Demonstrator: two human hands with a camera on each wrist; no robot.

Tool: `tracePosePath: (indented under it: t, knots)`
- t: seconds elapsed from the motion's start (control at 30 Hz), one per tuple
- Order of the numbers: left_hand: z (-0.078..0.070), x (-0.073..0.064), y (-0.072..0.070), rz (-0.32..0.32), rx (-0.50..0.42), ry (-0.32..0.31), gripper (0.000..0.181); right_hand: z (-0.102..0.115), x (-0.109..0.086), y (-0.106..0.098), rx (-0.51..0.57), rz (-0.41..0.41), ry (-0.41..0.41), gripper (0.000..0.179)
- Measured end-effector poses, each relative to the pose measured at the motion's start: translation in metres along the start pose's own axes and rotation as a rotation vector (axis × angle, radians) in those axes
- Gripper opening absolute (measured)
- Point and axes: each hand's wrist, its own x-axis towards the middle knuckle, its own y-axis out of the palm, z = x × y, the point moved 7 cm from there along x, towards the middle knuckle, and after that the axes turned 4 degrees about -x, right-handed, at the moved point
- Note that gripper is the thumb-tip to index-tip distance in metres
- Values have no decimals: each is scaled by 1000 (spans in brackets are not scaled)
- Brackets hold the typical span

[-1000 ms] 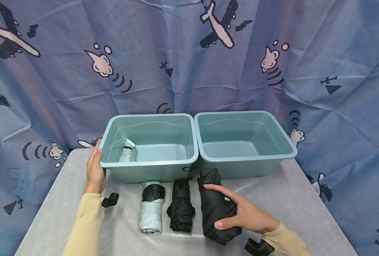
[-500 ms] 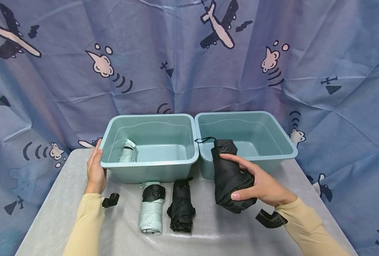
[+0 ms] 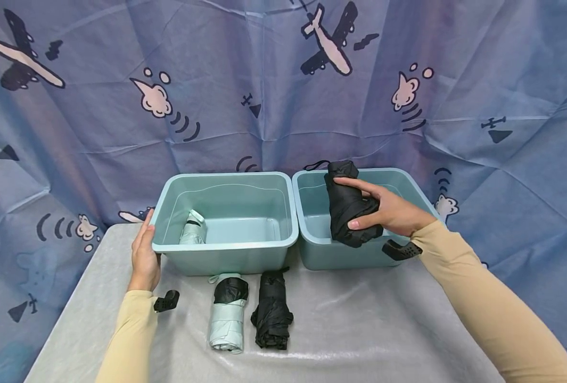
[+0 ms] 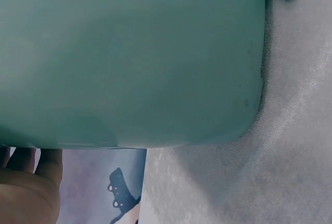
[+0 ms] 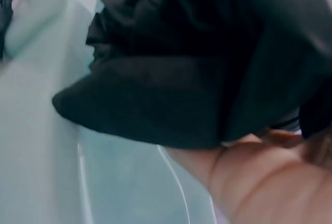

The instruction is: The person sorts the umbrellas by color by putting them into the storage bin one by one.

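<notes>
My right hand grips a large black folded umbrella between thumb and fingers, over the right-hand green bin. The umbrella's wrist loop hangs out at its far end, and its dark cloth fills much of the right wrist view. Against the outer left side of the left-hand green bin rests my left hand, fingers straight along the wall. Inside that bin, at its left end, lies a pale green folded umbrella, its lower part hidden by the front rim.
Two more folded umbrellas lie on the grey-covered table before the left bin: a pale green one with a black band and a smaller black one. A blue patterned curtain hangs close behind the bins.
The large black umbrella has risen off the table in my right hand and moved forward, slightly right, to over the right bin. My left hand stays at the left bin.
</notes>
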Motion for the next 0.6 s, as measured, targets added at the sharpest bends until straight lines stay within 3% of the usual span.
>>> tracePosePath:
  t: [0.33,0.6]
  knots:
    - [-1,0,0,-3,-9,7,51,-16,52,-25,-61,19,83,94]
    - [0,1,0,-3,2,9,50,-37,74,-26,-87,60,78,94]
